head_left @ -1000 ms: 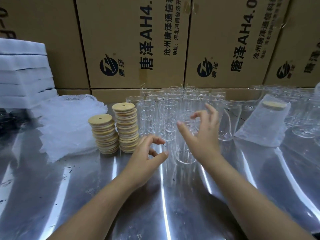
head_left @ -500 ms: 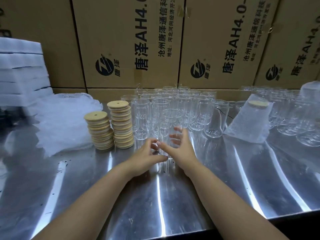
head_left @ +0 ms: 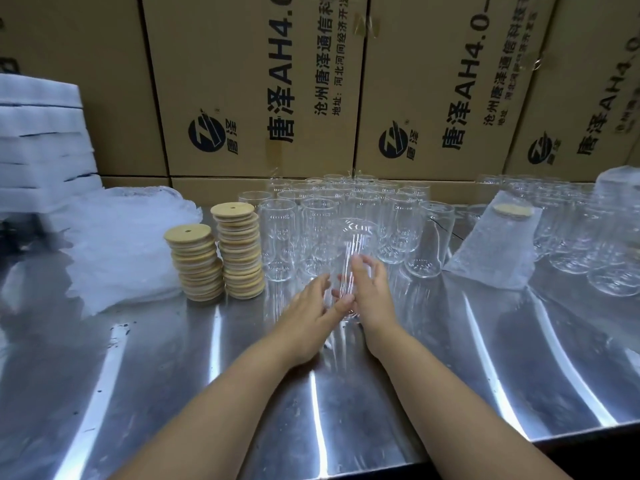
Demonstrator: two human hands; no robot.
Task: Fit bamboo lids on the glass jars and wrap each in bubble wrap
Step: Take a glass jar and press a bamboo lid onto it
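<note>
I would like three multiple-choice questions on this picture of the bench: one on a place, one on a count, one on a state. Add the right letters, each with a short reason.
1. Where do the lid stacks stand?
A. left of the jars
B. right of the jars
C. behind the jars

2. How many lid stacks are there?
A. one
B. two
C. four

3. The jar between the left hand and the right hand is:
A. bare, with no lid
B. lidded
C. wrapped

Answers:
1 A: the stacks stand between the bubble wrap and the jars.
2 B: a shorter stack stands beside a taller one.
3 A: its mouth is open and its glass is uncovered.
</note>
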